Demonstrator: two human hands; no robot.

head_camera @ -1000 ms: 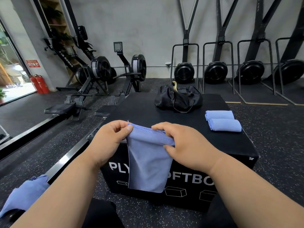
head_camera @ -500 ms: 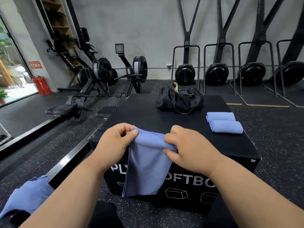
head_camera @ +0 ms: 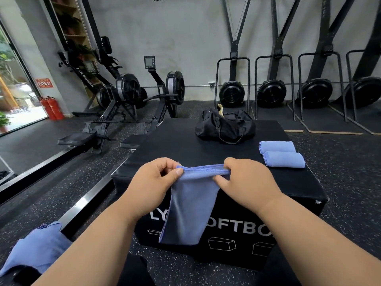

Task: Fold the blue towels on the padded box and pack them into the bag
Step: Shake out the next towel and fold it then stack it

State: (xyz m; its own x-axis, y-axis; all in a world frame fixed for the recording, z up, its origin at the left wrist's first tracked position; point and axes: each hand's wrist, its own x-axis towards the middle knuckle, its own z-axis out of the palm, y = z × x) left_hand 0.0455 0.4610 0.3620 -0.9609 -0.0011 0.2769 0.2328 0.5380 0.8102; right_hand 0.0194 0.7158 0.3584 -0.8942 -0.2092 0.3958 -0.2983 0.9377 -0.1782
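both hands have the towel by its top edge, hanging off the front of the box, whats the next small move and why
Probably lay it flat on the padded box for another fold. The left hand and right hand pinch the towel by its top edge, and it dangles unsupported, looser than the two folded towels near the bag.

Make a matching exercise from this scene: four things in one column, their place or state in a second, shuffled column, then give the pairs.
Things:
1. held towel
2. folded towels
3. black bag
4. loose towel

Places or states:
A. at the far edge of the padded box
B. at the lower left, off the box
C. pinched at its top edge by left hand and right hand, hanging down
D. side by side on the box's right part

Pairs: 1-C, 2-D, 3-A, 4-B
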